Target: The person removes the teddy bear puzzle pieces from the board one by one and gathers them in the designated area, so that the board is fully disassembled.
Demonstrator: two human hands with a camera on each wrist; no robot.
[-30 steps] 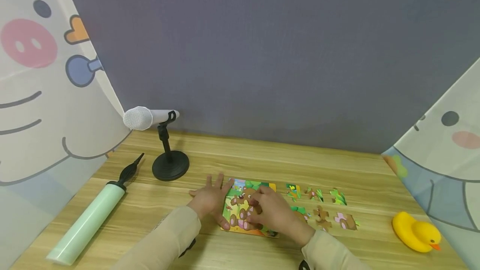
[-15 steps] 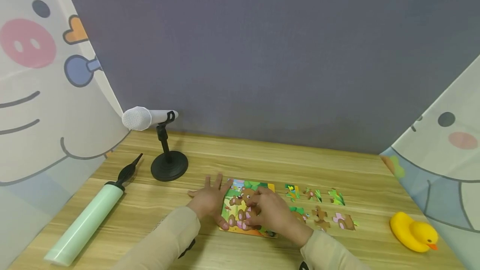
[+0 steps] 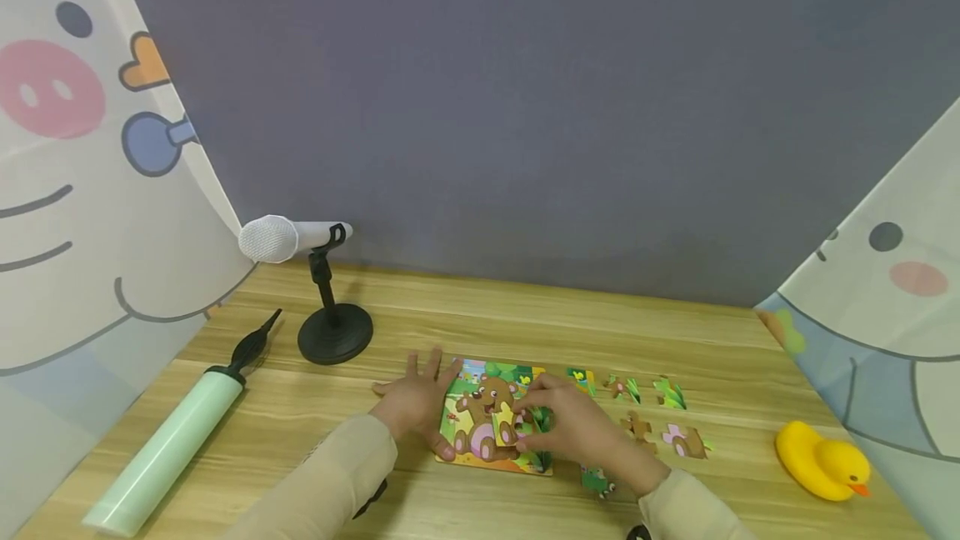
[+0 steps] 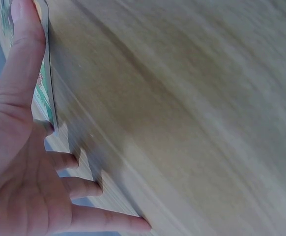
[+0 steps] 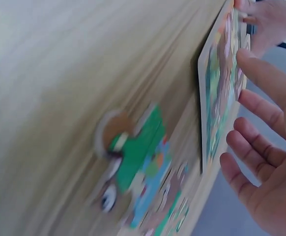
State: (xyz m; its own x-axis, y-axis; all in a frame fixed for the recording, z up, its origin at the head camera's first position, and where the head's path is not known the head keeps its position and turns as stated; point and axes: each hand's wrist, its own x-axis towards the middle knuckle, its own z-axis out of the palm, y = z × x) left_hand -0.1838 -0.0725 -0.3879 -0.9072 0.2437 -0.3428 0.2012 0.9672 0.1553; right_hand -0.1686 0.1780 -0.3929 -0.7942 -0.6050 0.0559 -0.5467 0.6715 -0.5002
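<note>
A bear jigsaw board [image 3: 480,369] lies on the wooden table, its picture partly covered by hands. My left hand [image 3: 414,407] is spread at its left edge, thumb on the lower left corner and the other fingers straight. In the left wrist view those fingertips touch the tabletop beside the board. My right hand [image 3: 573,423] is over the board's right part and pinches a yellow-and-brown puzzle piece [image 3: 504,423] between thumb and index finger. Its remaining fingers [image 5: 248,147] are loosely bent. A green puzzle piece with an eye [image 3: 597,480] lies by the right forearm.
Several loose pieces lie right of the board, including a pink-and-brown piece [image 3: 687,442] and a green piece [image 3: 670,393]. A yellow rubber duck [image 3: 821,461] sits far right. At left are a microphone [image 3: 281,240] on a black stand [image 3: 335,332] and a pale green hand pump [image 3: 168,448].
The right hand has shifted slightly right, uncovering more of the bear and showing the pinched piece. The green piece with an eye has come into view. The left hand stays in place.
</note>
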